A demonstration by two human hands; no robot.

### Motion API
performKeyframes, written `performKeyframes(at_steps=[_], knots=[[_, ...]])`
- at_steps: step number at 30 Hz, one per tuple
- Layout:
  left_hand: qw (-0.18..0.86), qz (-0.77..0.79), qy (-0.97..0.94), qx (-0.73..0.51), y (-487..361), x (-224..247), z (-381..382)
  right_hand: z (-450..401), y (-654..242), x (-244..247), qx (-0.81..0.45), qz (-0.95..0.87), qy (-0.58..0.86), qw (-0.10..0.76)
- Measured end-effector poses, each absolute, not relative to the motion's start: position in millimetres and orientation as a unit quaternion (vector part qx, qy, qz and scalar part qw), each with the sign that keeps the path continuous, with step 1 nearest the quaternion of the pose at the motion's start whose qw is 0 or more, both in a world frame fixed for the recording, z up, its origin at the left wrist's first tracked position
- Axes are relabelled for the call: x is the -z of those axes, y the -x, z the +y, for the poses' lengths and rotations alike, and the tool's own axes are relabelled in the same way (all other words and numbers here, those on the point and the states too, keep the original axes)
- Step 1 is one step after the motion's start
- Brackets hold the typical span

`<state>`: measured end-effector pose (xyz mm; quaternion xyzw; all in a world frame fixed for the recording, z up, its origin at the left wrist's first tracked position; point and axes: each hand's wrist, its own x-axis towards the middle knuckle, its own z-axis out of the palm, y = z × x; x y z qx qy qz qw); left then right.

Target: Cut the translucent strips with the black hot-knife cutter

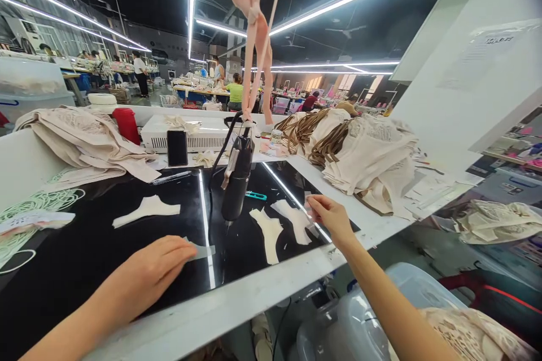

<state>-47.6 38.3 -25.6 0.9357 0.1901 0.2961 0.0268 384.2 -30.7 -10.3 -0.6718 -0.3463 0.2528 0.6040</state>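
Observation:
My left hand (156,265) is low over the glossy black work surface (84,254), fingers pressed together on a thin translucent strip (206,251) that sticks out past the fingertips. My right hand (332,217) pinches a small translucent piece (307,197) between thumb and fingertips near the right side. Just left of that hand lie two cream fabric pieces, one nearer the middle (269,234) and another beside it (294,219). A third cream fabric piece (147,210) lies flat beyond my left hand. Between my hands a black handheld tool (237,186) hangs from pink straps (253,45).
A teal cutter (256,196) lies behind the hanging tool. Garment piles stand at left (84,138) and right (364,149). Green cord (38,214) lies at the left edge. A phone (176,148) leans on a white box (156,134). Other people work far behind.

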Motion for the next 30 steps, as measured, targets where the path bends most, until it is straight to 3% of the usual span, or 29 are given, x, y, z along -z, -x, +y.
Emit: performKeyframes(at_steps=[4, 9, 14, 17, 21, 30], knots=[[0.090, 0.077, -0.966, -0.231, -14, -1, 0, -35, -383, 10, -0.247, -0.353, 0.651, 0.624], [0.170, 0.051, -0.956, -0.233, -67, -10, -21, -51, -374, 0, -0.247, -0.360, 0.629, 0.643], [0.357, 0.194, -0.888, -0.218, -75, -8, -21, -77, -332, -16, -0.288, -0.406, 0.629, 0.597], [0.494, 0.291, -0.787, -0.227, -70, -7, -24, -88, -293, -16, -0.333, -0.485, 0.614, 0.527], [0.638, 0.322, -0.652, -0.255, -55, -7, -32, -88, -247, -4, -0.385, -0.560, 0.573, 0.459], [0.687, 0.396, -0.526, -0.306, 4, -4, -36, -86, -204, 7, -0.607, -0.455, 0.522, 0.389]])
